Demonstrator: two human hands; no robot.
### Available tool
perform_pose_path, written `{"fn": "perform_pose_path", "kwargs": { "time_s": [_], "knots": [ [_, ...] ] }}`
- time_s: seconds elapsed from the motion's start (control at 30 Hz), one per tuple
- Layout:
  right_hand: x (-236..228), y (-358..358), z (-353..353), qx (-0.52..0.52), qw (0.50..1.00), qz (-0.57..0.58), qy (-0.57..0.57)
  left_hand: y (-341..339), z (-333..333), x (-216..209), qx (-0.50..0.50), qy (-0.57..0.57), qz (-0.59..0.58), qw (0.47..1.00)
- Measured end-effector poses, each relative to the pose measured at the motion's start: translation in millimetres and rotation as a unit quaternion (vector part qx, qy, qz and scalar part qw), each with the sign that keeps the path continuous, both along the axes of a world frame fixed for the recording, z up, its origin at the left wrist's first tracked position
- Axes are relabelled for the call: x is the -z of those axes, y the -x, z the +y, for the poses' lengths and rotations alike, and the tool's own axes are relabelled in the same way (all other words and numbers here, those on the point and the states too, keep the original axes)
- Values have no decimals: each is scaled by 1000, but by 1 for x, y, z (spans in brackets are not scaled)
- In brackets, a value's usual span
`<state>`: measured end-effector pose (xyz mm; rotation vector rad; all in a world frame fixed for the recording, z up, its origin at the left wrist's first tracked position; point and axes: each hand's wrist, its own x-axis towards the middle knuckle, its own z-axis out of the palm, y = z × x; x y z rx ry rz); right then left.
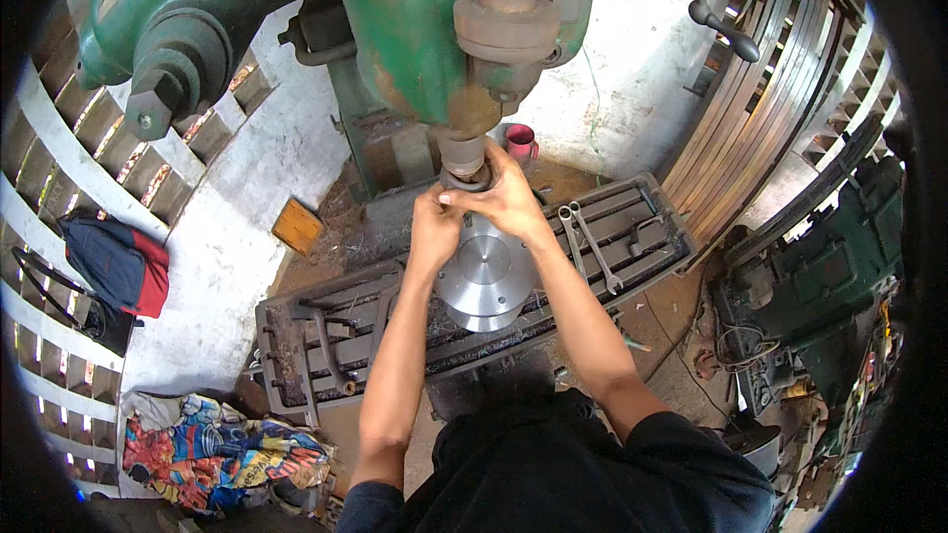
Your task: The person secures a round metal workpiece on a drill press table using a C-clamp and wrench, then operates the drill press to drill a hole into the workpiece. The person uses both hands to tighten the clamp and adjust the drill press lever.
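Both my hands are raised to the lower end of the milling machine's spindle (462, 153). My left hand (435, 227) closes round the left side of the dark metal collar (467, 181) there. From the right, my right hand (507, 199) grips the same collar, its thumb laid across the front towards the left thumb. My palms and fingers hide part of the collar. Right below is a shiny round metal flange (484, 276) with small holes and a centre bore, sitting over the slotted machine table (444, 360).
Two spanners (595, 249) lie on the table's right part; a bar-like tool (329, 350) lies at its left. Overhead hangs the green machine head (405, 30). A pink mug (520, 142) stands behind the spindle. Another green machine (829, 237) is at the right, colourful cloth (222, 449) at lower left.
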<state>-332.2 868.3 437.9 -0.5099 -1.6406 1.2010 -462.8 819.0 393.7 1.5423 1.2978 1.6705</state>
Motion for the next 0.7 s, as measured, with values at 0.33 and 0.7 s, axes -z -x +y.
{"fn": "perform_pose_path", "kwargs": {
  "time_s": [0.33,0.7],
  "knots": [
    [33,-9,-8,4,995,-99,5,19,-28,0,72,118,84,987],
    [54,-13,-12,2,989,-149,23,10,-45,16,-5,112,171,979]
  ]
}}
